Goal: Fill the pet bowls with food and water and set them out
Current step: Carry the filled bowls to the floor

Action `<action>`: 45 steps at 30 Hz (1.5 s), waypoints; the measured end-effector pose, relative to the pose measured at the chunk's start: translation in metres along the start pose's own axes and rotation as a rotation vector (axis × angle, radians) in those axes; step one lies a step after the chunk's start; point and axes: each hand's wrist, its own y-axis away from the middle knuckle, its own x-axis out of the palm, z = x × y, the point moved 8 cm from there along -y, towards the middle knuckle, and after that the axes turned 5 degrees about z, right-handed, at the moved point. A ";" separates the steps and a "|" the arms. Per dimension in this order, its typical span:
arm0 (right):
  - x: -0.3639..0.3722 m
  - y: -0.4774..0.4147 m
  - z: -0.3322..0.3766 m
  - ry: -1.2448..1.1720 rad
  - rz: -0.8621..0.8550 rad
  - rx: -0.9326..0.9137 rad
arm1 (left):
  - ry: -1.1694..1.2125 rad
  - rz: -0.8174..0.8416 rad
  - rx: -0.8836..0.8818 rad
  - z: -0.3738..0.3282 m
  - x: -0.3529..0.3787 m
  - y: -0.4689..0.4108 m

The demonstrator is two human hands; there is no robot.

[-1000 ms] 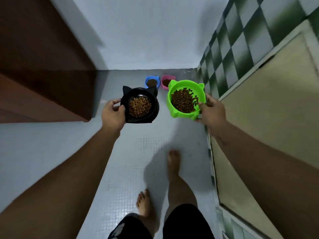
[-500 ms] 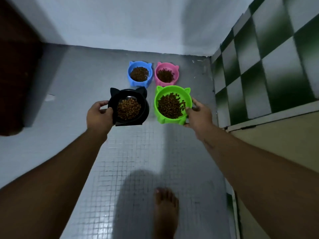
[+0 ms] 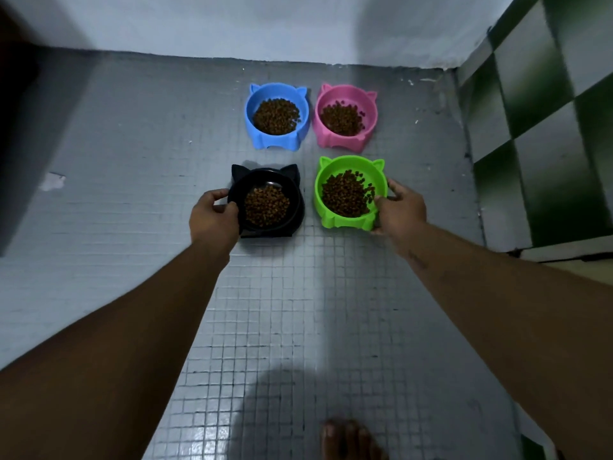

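Head view looks down on four cat-eared bowls grouped in a square on the grey tiled floor [image 3: 298, 310] near the wall. The blue bowl [image 3: 275, 141] and pink bowl [image 3: 341, 141] stand side by side at the back, free of any hand, each holding a heap of kibble [image 3: 345, 195]. In front of them, the left hand [image 3: 212, 215] has its thumb and fingers curled round the left rim of the black bowl [image 3: 295, 207], and the right hand [image 3: 399, 210] pinches the right edge of the green bowl [image 3: 348, 162], thumb over the rim. Both front bowls are also filled and sit at or just above the floor; I cannot tell whether they fully rest on it. The food part looks nearly done: only letting go remains. No bowl shows water, so that half appears to be left.
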 end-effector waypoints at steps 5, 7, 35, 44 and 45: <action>0.005 -0.035 -0.023 0.080 -0.029 -0.039 | -0.010 -0.012 0.010 -0.001 0.008 -0.007; 0.005 -0.067 -0.049 0.096 -0.029 -0.048 | -0.008 -0.035 0.030 -0.002 0.007 -0.011; 0.014 0.004 0.070 0.497 -0.122 -0.258 | -0.505 -0.023 0.322 -0.079 0.002 0.003; -0.012 0.186 0.128 0.391 -0.017 -0.329 | -0.558 0.170 0.439 -0.149 -0.035 0.162; -0.023 0.210 0.135 0.369 -0.018 -0.329 | -0.548 0.187 0.447 -0.158 -0.045 0.186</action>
